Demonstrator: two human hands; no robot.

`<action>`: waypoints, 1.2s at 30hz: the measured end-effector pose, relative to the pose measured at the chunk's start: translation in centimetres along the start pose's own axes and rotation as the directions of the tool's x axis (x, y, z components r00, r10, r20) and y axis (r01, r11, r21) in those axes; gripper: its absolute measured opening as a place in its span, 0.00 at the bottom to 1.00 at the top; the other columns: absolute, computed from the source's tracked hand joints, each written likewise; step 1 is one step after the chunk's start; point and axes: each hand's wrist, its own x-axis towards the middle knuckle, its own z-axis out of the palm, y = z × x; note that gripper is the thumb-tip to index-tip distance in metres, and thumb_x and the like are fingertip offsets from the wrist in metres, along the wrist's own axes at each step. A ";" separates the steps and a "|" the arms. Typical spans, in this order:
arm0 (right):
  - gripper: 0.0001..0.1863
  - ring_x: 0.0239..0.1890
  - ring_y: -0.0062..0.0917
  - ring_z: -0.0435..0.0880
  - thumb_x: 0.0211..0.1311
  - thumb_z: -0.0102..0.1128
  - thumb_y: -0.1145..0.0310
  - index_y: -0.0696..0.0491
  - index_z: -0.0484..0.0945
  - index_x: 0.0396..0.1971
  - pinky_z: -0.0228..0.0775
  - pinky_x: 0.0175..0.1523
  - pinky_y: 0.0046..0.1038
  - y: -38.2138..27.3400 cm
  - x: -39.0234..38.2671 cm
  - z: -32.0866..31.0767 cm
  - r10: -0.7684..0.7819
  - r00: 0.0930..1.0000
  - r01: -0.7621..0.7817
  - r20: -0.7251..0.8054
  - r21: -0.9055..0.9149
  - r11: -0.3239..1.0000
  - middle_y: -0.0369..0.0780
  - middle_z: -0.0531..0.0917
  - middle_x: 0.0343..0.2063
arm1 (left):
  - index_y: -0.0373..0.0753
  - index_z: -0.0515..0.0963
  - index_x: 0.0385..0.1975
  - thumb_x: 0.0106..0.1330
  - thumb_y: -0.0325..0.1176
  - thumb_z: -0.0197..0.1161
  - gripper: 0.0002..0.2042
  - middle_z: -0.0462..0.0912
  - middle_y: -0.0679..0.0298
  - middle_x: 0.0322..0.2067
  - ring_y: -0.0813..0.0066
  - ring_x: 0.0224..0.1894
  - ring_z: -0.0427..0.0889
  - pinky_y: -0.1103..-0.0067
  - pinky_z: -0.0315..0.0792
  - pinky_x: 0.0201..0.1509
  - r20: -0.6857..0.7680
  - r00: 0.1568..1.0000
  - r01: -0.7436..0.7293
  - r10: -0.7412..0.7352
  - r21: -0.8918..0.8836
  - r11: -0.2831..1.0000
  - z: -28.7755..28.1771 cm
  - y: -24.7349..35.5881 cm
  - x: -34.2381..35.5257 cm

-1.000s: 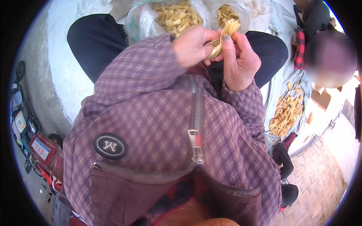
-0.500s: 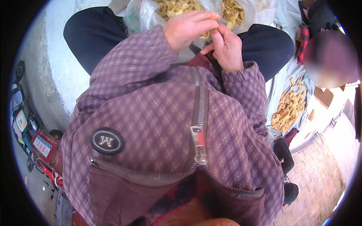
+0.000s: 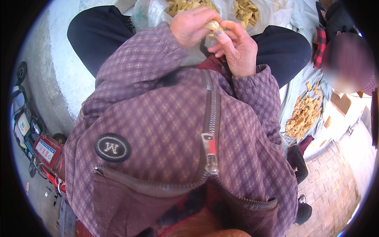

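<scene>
You sat with both knees spread, seen from above, and your hands met in front of you. Between them was a bundle (image 3: pixel 213 25), pale yellow and ribbed, small enough to be mostly covered by your fingers. Your left hand (image 3: pixel 193 27) was clamped on its left end, fingers curled over the top; the left thumb was hard to make out. Your right hand (image 3: pixel 236 49) had thumb and forefinger closed on the other end, with the remaining fingers loosely bent beneath.

Just beyond your left hand stood a clear plastic sack (image 3: pixel 147 14) holding yellowish folded pieces (image 3: pixel 191 4). Beyond your right hand was a second sack (image 3: pixel 272 19), with similar pieces inside.

Your left knee (image 3: pixel 98 35), in dark trousers, lay to the left of the left hand; your right knee (image 3: pixel 284 51) lay just right of the right hand. Nearer to you than both hands spread your purple checked jacket (image 3: pixel 158 130), with a metal zip (image 3: pixel 209 146) and an oval dark badge (image 3: pixel 112 147).

Well to the right of your right hand, and nearer your body, a tan pile (image 3: pixel 303 117) lay on a pale sheet (image 3: pixel 288 94). Farther right was another person (image 3: pixel 335 23), in dark clothing. Far left of your left hand, and nearer your body, stood a red vehicle (image 3: pixel 51 158), only partly visible.
</scene>
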 end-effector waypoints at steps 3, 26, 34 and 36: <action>0.15 0.27 0.21 0.82 0.61 0.55 0.71 0.61 0.70 0.46 0.71 0.29 0.15 1.2 0.4 0.0 -0.055 0.998 0.056 -0.027 0.050 0.997 0.40 0.81 0.32 | 0.35 0.74 0.39 0.55 0.19 0.57 0.11 0.77 0.64 0.34 0.75 0.36 0.78 0.82 0.71 0.42 0.059 0.957 0.289 -0.283 -0.159 0.944 0.2 0.7 -0.1; 0.12 0.36 0.15 0.76 0.62 0.52 0.69 0.60 0.75 0.42 0.69 0.42 0.19 3.2 1.7 -0.5 -0.074 0.994 0.087 -0.083 0.165 0.982 0.36 0.80 0.34 | 0.35 0.70 0.38 0.57 0.28 0.60 0.11 0.75 0.62 0.26 0.74 0.27 0.76 0.78 0.70 0.30 0.075 0.951 0.293 -0.301 0.105 0.950 1.3 1.4 -1.1; 0.15 0.31 0.14 0.75 0.61 0.54 0.68 0.59 0.71 0.45 0.67 0.39 0.16 0.8 0.6 -1.0 -0.142 0.987 0.154 0.071 -0.215 0.964 0.34 0.78 0.32 | 0.38 0.71 0.22 0.65 0.40 0.55 0.14 0.73 0.70 0.18 0.84 0.19 0.72 0.85 0.64 0.21 0.330 0.785 0.619 -0.524 -0.435 0.654 -0.5 1.1 -0.5; 0.16 0.32 0.14 0.75 0.60 0.56 0.70 0.60 0.70 0.46 0.68 0.39 0.15 0.8 0.5 -1.3 -0.117 0.988 0.131 0.103 -0.140 0.981 0.34 0.78 0.33 | 0.40 0.71 0.21 0.66 0.42 0.53 0.15 0.72 0.71 0.16 0.88 0.16 0.69 0.89 0.62 0.20 0.459 0.655 0.750 -0.600 -0.496 0.439 -1.0 1.3 -0.3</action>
